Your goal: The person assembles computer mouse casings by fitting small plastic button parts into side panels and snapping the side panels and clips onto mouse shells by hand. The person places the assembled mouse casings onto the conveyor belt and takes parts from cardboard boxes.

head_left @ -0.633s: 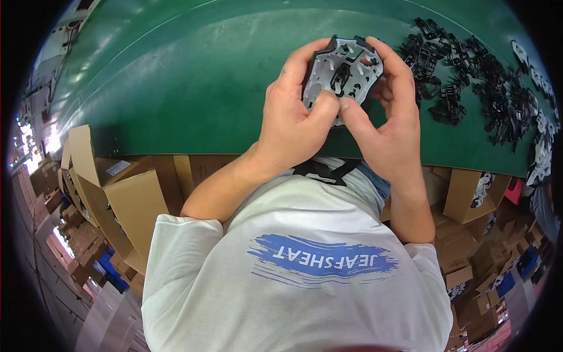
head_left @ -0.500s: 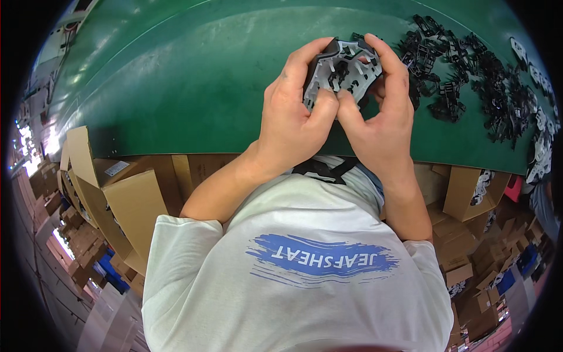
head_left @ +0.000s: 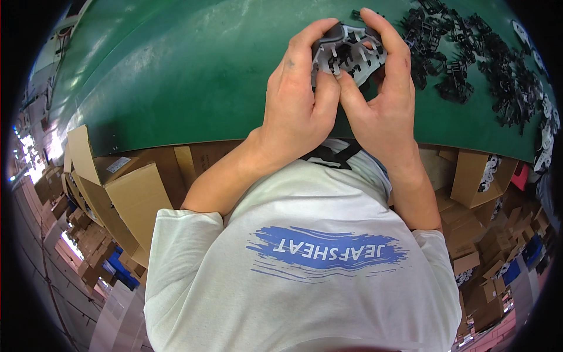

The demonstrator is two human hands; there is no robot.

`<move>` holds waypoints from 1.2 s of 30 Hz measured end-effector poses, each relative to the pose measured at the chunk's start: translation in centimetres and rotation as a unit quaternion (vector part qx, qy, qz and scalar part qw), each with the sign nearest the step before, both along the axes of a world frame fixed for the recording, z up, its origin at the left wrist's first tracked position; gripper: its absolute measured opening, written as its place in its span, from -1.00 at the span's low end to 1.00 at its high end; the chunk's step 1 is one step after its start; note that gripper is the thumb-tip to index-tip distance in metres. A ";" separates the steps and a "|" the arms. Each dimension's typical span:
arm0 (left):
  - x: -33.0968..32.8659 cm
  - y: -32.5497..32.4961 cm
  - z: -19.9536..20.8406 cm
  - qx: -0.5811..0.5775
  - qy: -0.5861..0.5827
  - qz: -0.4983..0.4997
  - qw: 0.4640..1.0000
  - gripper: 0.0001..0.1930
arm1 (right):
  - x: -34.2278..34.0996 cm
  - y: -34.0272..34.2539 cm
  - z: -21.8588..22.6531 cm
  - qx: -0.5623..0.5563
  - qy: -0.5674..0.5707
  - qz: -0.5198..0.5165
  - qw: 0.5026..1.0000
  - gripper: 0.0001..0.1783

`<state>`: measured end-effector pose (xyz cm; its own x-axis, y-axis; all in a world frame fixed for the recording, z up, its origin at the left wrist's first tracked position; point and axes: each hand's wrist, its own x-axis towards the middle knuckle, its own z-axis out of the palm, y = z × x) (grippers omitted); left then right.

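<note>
Both hands hold a game controller shell [head_left: 353, 57] above the green table. Its outside is dark, and its hollow grey inside, with posts and small black parts, faces me. My left hand [head_left: 298, 100] is closed round the left side, fingers curled over the far edge. On the right side, my right hand [head_left: 382, 111] grips it the same way. The two thumbs sit side by side at the near inner edge, pressing there. What the thumb tips touch is partly hidden, and so is the underside of the shell.
A heap of small black plastic parts [head_left: 454, 58] spreads over the right of the green table [head_left: 176, 88]. White pieces [head_left: 548, 126] line its far right edge. Open cardboard boxes stand below the near edge, one at left [head_left: 138, 202], another at right [head_left: 478, 179].
The shell and both hands have moved slightly away from me, and the shell is tipped so its inside looks narrower. The whole view has shifted a little. Both hands keep their grip.
</note>
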<state>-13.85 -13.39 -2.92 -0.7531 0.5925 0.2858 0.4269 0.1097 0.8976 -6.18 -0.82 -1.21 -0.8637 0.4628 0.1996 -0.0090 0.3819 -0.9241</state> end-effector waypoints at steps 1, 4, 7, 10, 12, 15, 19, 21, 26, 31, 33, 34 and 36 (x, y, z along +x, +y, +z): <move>0.0 0.0 0.0 -0.005 -0.005 0.000 1.000 -0.45 | 0.1 0.3 0.4 0.000 -0.004 -0.003 1.000 -0.20; 0.1 -0.1 0.5 -0.016 -0.030 -0.002 0.999 -0.44 | -0.2 1.3 1.0 0.088 -0.015 0.042 0.995 -0.22; -0.3 -0.8 1.4 -0.010 -0.088 -0.018 0.996 -0.41 | -0.9 1.5 0.9 0.083 0.042 0.030 0.995 -0.23; -0.6 -3.2 4.1 0.087 -0.318 -0.019 0.944 -0.37 | -1.6 0.4 1.6 -0.004 0.060 0.124 0.990 -0.18; -1.2 -6.1 6.4 0.115 -0.446 -0.034 0.887 -0.36 | -1.7 -0.6 3.1 -0.124 0.020 0.229 0.965 -0.10; -2.4 -10.5 8.7 0.111 -0.490 0.001 0.865 -0.38 | -0.8 1.0 3.5 -0.149 0.019 0.321 0.935 -0.02; -7.5 -21.5 9.6 0.090 -0.249 0.231 0.936 -0.43 | 2.7 4.8 3.6 0.113 -0.096 0.047 0.988 -0.50; -8.2 -30.2 10.9 0.079 -0.109 0.410 0.902 -0.49 | 5.3 7.3 1.9 0.179 -0.112 -0.031 0.977 -0.59; -4.3 -52.6 13.9 -0.110 -0.025 0.694 0.711 -0.43 | 5.7 9.2 0.9 0.326 -0.121 0.023 0.937 -0.61; -6.2 -58.4 10.2 -0.091 -0.265 0.692 0.665 -0.21 | 4.5 9.6 0.0 0.349 -0.162 0.022 0.923 -0.67; -9.8 -57.7 8.4 -0.136 -0.271 0.677 0.671 -0.10 | 4.8 9.3 0.3 0.358 -0.143 0.005 0.923 -0.70; -10.6 -58.8 9.2 -0.155 -0.214 0.676 0.687 -0.15 | 4.4 9.5 0.2 0.347 -0.109 0.015 0.931 -0.73; -13.0 -59.0 10.3 -0.199 -0.113 0.638 0.735 -0.37 | 3.9 8.5 0.8 0.283 -0.118 -0.016 0.952 -0.79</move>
